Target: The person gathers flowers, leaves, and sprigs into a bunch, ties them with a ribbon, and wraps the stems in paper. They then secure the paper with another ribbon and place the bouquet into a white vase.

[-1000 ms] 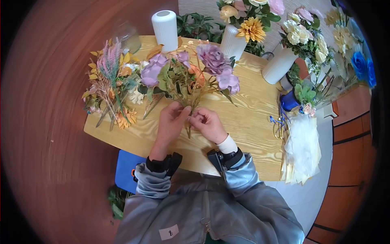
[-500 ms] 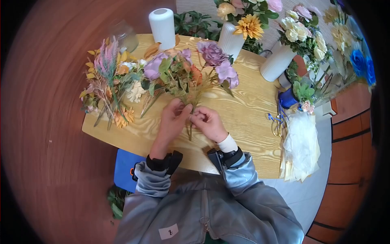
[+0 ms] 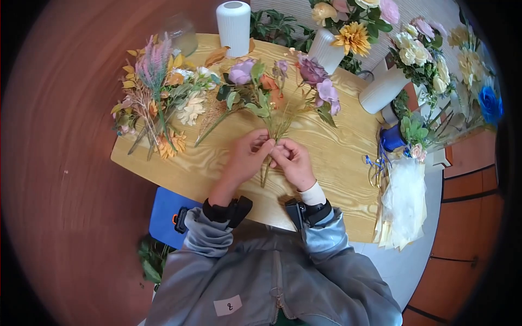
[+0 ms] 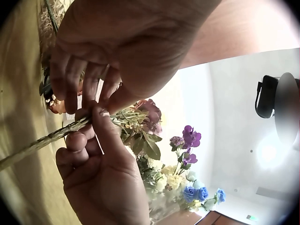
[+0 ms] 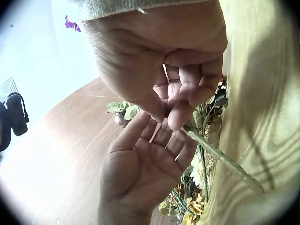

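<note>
A bunch of artificial purple flowers (image 3: 312, 69) with green leaves and small orange blooms fans out above my hands in the head view. My left hand (image 3: 247, 155) pinches its stem between thumb and fingers. Close beside it, my right hand (image 3: 296, 165) pinches the same stem, the fingertips of both hands meeting there. Below them the bare stem (image 5: 225, 159) sticks out toward the table, and the left wrist view shows its ridged, twisted surface (image 4: 44, 140). Part of the stem is hidden inside the fingers.
On the wooden table (image 3: 337, 190), mixed loose flowers (image 3: 155, 103) lie at left. A white ribbed vase (image 3: 235, 30) stands at the back, near a glass jar (image 3: 182, 35). Filled white vases (image 3: 383, 89), a blue pot (image 3: 392, 138), scissors (image 3: 375, 176) and wrapping sheets (image 3: 403, 201) are on the right.
The purple bunch has turned in the hands, its blooms spreading wider and the left one facing differently. Both hands keep their pinch on the stem. The head view has shifted slightly.
</note>
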`<state>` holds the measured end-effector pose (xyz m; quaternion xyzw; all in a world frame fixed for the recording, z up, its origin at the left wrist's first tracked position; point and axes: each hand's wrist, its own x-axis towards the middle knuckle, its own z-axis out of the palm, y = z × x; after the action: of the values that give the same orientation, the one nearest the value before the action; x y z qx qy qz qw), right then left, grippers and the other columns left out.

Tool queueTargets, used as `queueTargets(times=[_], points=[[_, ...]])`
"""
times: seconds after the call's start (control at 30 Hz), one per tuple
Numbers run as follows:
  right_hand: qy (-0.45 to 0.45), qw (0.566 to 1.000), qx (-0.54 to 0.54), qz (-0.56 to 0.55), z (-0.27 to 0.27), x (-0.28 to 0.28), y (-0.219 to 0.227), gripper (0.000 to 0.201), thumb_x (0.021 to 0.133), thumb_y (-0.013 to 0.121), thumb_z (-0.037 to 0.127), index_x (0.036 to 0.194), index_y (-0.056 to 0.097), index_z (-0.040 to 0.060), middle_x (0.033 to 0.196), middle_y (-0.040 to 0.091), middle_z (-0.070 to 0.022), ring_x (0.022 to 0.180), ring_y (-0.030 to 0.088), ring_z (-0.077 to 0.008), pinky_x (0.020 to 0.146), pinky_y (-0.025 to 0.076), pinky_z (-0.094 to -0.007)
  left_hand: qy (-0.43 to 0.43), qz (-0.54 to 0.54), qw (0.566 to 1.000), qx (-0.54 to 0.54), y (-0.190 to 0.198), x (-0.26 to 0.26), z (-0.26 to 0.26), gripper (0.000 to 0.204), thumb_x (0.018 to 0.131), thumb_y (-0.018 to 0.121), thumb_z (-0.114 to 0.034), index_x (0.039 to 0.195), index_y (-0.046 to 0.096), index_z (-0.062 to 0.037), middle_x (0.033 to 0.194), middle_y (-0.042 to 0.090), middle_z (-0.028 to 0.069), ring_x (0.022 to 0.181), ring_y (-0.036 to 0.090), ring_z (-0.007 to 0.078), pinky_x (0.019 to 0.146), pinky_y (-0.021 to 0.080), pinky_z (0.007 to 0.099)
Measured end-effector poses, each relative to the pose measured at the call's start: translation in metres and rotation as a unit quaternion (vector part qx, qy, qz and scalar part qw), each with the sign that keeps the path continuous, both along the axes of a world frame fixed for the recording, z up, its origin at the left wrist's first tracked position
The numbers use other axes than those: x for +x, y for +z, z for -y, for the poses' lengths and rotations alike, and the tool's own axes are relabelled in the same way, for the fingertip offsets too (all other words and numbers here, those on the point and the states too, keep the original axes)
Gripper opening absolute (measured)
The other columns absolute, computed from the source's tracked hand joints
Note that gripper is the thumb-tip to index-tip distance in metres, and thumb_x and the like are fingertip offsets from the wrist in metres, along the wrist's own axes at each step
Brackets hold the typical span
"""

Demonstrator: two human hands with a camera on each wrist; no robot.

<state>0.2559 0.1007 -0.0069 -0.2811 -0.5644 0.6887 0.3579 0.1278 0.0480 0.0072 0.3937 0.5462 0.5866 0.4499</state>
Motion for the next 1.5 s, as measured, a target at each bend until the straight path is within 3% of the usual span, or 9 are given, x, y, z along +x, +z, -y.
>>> queueTargets(times=[0.33,0.43,0.5,0.7,0.93,1.23,1.3,1.4,1.5], points=[[-0.013,1.000,-0.014,0.011,0.002,0.009,-0.002,0.011,0.079,0.058,0.003,0.088,0.053,-0.0021,0.071,0.056,0.0002,0.055,0.052,-0.0034,0.050,0.043,-0.0163,-0.019,-0.001,1.000,-0.005,-0.003,0.007,-0.004,0.023,0.081,0.055,-0.006,0.101,0.053,0.0037,0.089,0.060,0.0054,0.083,0.055,0.0094,0.074,0.044,0.0216],[-0.016,0.999,-0.010,0.028,0.003,0.015,0.003,0.009,0.079,0.058,0.003,0.085,0.053,-0.0020,0.069,0.056,0.0009,0.054,0.051,-0.0026,0.049,0.043,-0.0160,-0.010,-0.007,1.000,0.000,-0.005,0.012,-0.008,0.019,0.081,0.055,-0.006,0.098,0.054,0.0030,0.086,0.059,0.0034,0.080,0.055,0.0079,0.070,0.043,0.0207],[-0.014,0.999,-0.009,0.040,0.005,0.017,0.005,0.009,0.079,0.058,0.004,0.084,0.054,-0.0020,0.069,0.055,0.0011,0.054,0.050,-0.0020,0.049,0.043,-0.0159,0.013,0.006,1.000,0.024,0.001,0.016,-0.009,0.015,0.082,0.056,-0.013,0.088,0.055,0.0011,0.073,0.058,0.0032,0.066,0.052,0.0062,0.059,0.041,0.0201],[-0.001,0.999,-0.016,0.029,0.007,0.024,0.003,0.010,0.079,0.059,0.004,0.085,0.054,-0.0024,0.069,0.056,0.0005,0.055,0.049,-0.0010,0.050,0.043,-0.0161,-0.016,-0.034,0.999,-0.018,0.006,0.023,-0.011,0.015,0.083,0.054,-0.013,0.075,0.050,-0.0010,0.064,0.049,-0.0013,0.062,0.043,0.0029,0.053,0.036,0.0197],[-0.021,0.999,-0.007,0.035,0.009,0.030,0.004,0.014,0.078,0.059,0.003,0.089,0.054,-0.0036,0.070,0.057,-0.0013,0.054,0.050,-0.0025,0.049,0.042,-0.0167,-0.012,0.065,0.998,0.009,0.008,0.030,-0.016,0.016,0.085,0.053,-0.014,0.077,0.050,0.0002,0.067,0.049,-0.0024,0.063,0.043,0.0028,0.054,0.036,0.0192],[-0.098,0.994,0.027,0.049,0.008,0.039,0.001,0.012,0.077,0.060,0.002,0.086,0.055,-0.0026,0.067,0.055,-0.0012,0.050,0.049,-0.0032,0.046,0.040,-0.0169,0.002,-0.012,1.000,-0.001,0.004,0.041,-0.015,0.024,0.080,0.060,-0.016,0.094,0.054,0.0034,0.076,0.056,0.0038,0.069,0.052,0.0073,0.061,0.043,0.0198],[-0.110,0.992,0.033,0.048,0.007,0.040,-0.001,0.011,0.076,0.060,0.001,0.085,0.055,-0.0020,0.066,0.054,-0.0006,0.050,0.048,-0.0027,0.046,0.039,-0.0167,-0.028,-0.006,0.999,-0.023,0.008,0.045,-0.014,0.027,0.080,0.059,-0.009,0.101,0.051,0.0050,0.083,0.057,0.0044,0.077,0.053,0.0078,0.067,0.044,0.0208],[-0.132,0.984,0.084,0.084,0.007,0.042,-0.003,0.010,0.073,0.060,-0.001,0.082,0.056,-0.0006,0.065,0.053,0.0012,0.049,0.045,-0.0016,0.046,0.037,-0.0161,-0.046,-0.090,0.993,-0.057,0.013,0.048,-0.014,0.027,0.080,0.058,-0.009,0.101,0.051,0.0060,0.084,0.057,0.0059,0.079,0.054,0.0085,0.066,0.044,0.0207],[-0.140,0.979,0.107,0.102,0.009,0.042,0.006,0.010,0.071,0.060,-0.002,0.080,0.057,0.0003,0.065,0.052,0.0021,0.050,0.042,-0.0009,0.046,0.036,-0.0156,-0.052,-0.059,0.997,-0.012,0.001,0.047,-0.017,0.027,0.077,0.060,-0.016,0.094,0.055,0.0049,0.081,0.060,0.0081,0.072,0.056,0.0107,0.061,0.045,0.0228]])
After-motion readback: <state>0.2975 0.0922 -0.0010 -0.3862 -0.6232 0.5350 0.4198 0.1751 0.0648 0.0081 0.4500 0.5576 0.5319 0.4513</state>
